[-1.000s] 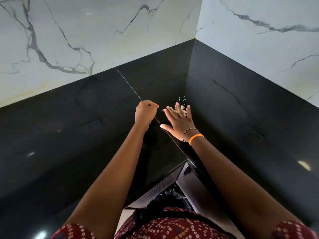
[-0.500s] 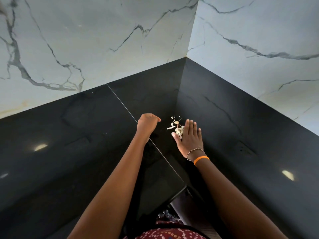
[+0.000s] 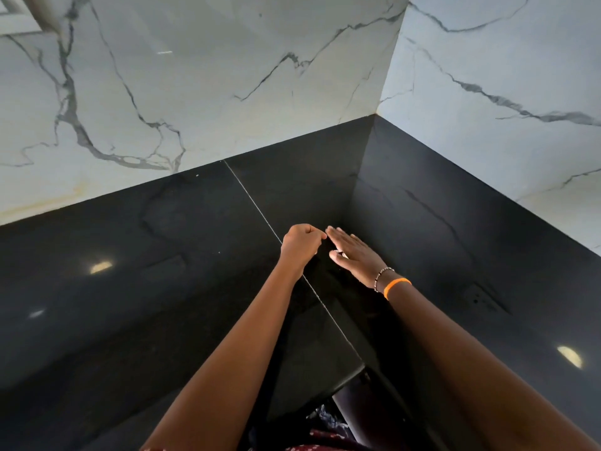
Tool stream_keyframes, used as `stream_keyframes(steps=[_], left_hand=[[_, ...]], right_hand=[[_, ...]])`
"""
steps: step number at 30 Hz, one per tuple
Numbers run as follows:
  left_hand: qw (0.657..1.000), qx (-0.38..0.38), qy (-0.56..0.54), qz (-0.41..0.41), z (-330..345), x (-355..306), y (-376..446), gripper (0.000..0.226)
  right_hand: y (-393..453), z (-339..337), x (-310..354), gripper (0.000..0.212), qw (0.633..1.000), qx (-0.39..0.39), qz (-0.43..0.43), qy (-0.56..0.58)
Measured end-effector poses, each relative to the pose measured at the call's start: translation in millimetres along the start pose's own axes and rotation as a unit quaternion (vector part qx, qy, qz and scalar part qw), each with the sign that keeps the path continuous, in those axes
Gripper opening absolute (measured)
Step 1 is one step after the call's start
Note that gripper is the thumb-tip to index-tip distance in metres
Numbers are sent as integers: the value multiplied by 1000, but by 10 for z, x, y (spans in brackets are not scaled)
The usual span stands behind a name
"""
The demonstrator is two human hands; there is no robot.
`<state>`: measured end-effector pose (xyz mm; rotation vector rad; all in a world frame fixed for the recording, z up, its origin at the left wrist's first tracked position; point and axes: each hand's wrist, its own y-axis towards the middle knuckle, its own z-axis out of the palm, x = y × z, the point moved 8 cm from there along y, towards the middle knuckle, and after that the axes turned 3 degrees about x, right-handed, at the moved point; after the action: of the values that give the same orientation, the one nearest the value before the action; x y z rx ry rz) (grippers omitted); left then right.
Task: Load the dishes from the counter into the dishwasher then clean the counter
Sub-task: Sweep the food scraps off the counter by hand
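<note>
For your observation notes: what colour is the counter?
Glossy black counter with one thin pale seam; head view shows it best.

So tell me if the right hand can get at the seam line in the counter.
Probably yes: the right hand lies flat on the black counter just beside the seam line; only the fisted left hand sits over it.

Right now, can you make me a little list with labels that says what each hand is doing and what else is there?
place: corner of a black counter under white marble walls
left hand: curled into a fist just above the counter; whether it holds anything is hidden
right hand: flat, fingers straight, tips beside the fist
crumbs: a tiny pale bit peeks from under the right hand
right wrist: orange band and beaded bracelet
dishes: none in view
</note>
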<state>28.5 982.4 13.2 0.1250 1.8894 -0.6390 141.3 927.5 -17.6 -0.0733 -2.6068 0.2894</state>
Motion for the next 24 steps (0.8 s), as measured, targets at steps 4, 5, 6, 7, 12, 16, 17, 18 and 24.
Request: stream_keyframes(steps=[4,5,6,7,12,16,17,18,24], left_hand=[[1000,12,1,1,123,-8,-47,24],[1000,16,0,4,149,-12,-54,25],[1000,17,-1,6,162,-12,-63,25],[1000,16,-2,6,169,-8,-71,25],[1000,-1,-10,5,126,46,-117,25],[999,-16,-32,-2,44,95,-145,26],[999,-18,-44,-5,25,107,-155,25],[998,-17,-57,-6,10,112,-165,25],[993,4,-118,-4,-77,90,-191,24]], right_hand=[[-361,-22,53,54,989,12,-21,148],[-436,-84,30,57,990,-12,-6,139],[-510,-133,-15,62,996,-39,23,82],[-588,-152,-76,69,996,-54,65,4],[-860,174,-209,87,964,-46,230,-126],[-652,211,-138,89,959,-91,247,-108],[-568,205,-112,89,961,-82,241,-107],[-482,190,-86,89,966,-68,226,-101],[-233,-33,98,88,992,64,106,-30]])
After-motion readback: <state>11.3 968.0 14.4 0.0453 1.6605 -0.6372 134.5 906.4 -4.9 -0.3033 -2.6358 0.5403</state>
